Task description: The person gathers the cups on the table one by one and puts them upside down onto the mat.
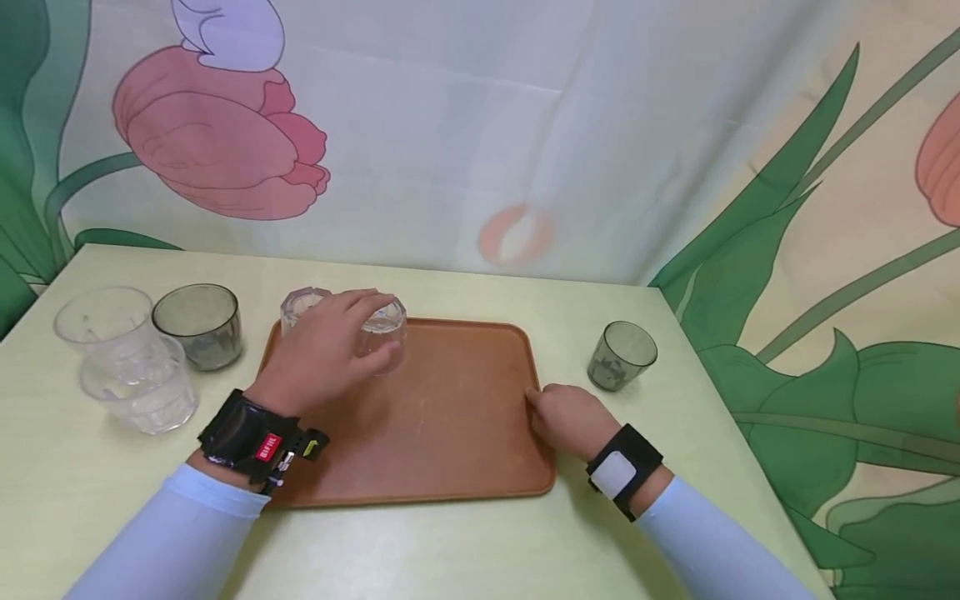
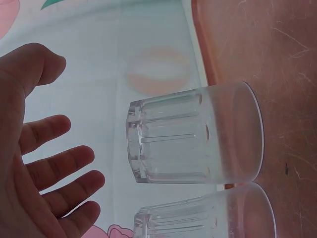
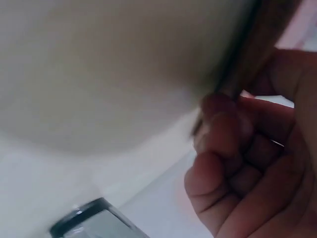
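Observation:
A brown tray [image 1: 442,417] lies on the table. Two clear glasses stand upside down at its far left corner, one glass [image 2: 171,139] beside the other glass [image 2: 208,218]. My left hand [image 1: 326,342] is held over them with fingers spread; the left wrist view shows a gap between fingertips and glasses. From the head view, that hand partly covers both. My right hand [image 1: 573,421] pinches the tray's right edge between thumb and curled fingers, which the right wrist view shows close up.
Left of the tray stand clear glasses [image 1: 142,396], overlapping in view, and a smoky grey glass [image 1: 198,325]. Another smoky grey glass [image 1: 622,354] stands beyond my right hand. A printed curtain [image 1: 450,150] hangs behind the pale table [image 1: 390,550].

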Demonstrator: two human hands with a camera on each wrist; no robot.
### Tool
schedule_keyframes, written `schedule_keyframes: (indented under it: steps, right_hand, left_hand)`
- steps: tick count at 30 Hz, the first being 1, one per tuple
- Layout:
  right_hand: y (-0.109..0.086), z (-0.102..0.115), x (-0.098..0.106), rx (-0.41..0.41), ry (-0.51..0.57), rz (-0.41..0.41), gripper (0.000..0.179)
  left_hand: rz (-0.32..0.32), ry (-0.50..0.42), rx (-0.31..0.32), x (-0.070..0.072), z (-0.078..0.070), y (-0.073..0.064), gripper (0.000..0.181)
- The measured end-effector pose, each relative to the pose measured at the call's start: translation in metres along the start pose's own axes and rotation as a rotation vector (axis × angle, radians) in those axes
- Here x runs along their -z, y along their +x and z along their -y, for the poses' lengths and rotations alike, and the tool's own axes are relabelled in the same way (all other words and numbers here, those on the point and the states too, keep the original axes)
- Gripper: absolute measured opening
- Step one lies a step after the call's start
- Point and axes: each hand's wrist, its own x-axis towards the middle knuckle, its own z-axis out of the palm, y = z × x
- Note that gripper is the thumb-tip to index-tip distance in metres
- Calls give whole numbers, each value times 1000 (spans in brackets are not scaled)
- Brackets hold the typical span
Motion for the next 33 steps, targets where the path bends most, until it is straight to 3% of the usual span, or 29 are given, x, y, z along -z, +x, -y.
schedule_keyframes:
  steps: [4, 10, 15, 27, 33]
  right_hand:
    - [5, 1, 14, -7, 41, -16, 7]
    - [14, 4, 35, -10, 101, -104, 42]
    - [21, 9, 51, -4, 181, -174, 50]
    - [29, 25, 78, 13, 290, -291, 56]
    - [30, 32, 85, 43, 327, -361, 55]
  left_hand:
    - [-3, -7, 1, 0, -3, -1, 61]
    - [-15, -14, -7, 2, -8, -2, 61]
    - [-20, -21, -16, 1, -10, -4, 62]
    - [-16, -3, -28, 8, -20, -8, 66]
    - [-57, -8, -54, 13, -26, -10, 66]
